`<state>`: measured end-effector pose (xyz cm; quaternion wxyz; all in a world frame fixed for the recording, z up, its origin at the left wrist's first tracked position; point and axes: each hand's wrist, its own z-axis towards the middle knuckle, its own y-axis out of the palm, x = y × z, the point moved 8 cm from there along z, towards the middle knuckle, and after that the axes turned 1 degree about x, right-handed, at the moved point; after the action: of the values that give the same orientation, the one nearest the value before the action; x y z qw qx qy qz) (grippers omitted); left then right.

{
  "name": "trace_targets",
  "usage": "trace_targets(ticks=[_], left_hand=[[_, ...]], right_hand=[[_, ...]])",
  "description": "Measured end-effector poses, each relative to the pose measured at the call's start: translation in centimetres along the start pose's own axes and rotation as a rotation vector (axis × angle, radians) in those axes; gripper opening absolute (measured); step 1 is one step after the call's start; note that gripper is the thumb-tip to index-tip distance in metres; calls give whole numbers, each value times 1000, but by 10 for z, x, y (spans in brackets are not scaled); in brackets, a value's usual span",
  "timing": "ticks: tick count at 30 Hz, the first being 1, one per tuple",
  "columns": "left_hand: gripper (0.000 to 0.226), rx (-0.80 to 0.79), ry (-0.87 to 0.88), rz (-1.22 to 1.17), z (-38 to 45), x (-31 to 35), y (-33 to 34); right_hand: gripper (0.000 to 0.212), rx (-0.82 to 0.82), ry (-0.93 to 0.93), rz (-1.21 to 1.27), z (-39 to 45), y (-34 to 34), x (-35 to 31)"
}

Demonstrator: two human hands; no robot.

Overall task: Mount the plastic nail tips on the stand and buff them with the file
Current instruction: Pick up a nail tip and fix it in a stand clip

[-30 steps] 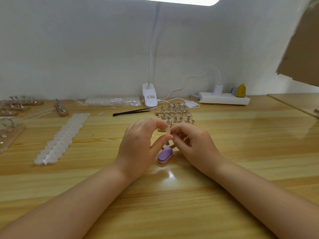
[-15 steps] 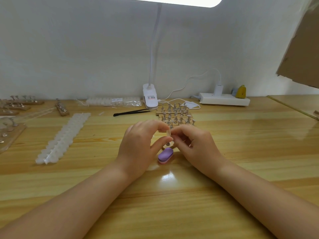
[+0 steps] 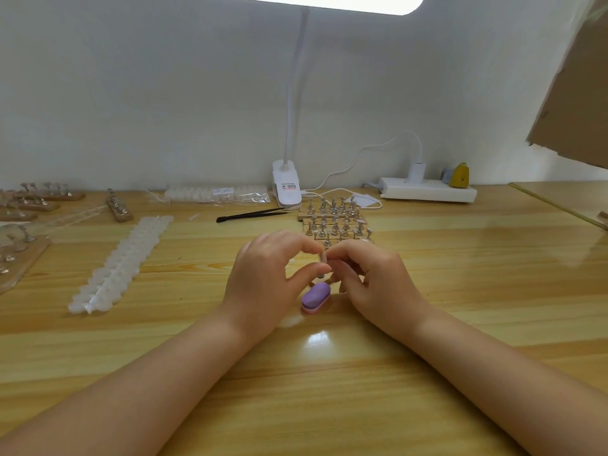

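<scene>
Pinching the nail tip (image 3: 323, 257) mid-frame with left hand (image 3: 263, 278) and right hand (image 3: 371, 278), best pressed squarely onto the peg (image 3: 320, 275) below, file (image 3: 316, 297) lying just beneath on the table (image 3: 460, 291).

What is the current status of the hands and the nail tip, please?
Both hands, left and right, pinching one nail tip above a stand peg. Purple file idle on table between wrists. Nothing in the way.
</scene>
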<state>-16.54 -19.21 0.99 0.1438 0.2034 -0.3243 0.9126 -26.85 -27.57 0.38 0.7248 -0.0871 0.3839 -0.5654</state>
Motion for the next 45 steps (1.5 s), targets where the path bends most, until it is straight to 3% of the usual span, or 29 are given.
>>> trace_targets(ticks=[10, 14, 18, 22, 29, 40, 45], left_hand=[[24, 42, 10, 13, 1, 2, -2], [36, 33, -29, 76, 1, -3, -2], [43, 50, -258, 242, 1, -29, -5], [41, -104, -437, 529, -2, -56, 0], [54, -281, -464, 797, -6, -67, 10], [26, -237, -353, 705, 0, -63, 6], [37, -156, -467, 572, -1, -71, -1]], right_hand=[[11, 20, -56, -55, -1, -1, -6], [6, 46, 103, 23, 0, -1, 8], [5, 67, 292, 29, -1, -5, 29], [6, 1, 331, -90, -1, -2, 34], [17, -104, 431, -331, -2, 1, 45], [20, 51, 305, -415, -1, -10, 28], [23, -33, 268, -429, 1, -5, 26]])
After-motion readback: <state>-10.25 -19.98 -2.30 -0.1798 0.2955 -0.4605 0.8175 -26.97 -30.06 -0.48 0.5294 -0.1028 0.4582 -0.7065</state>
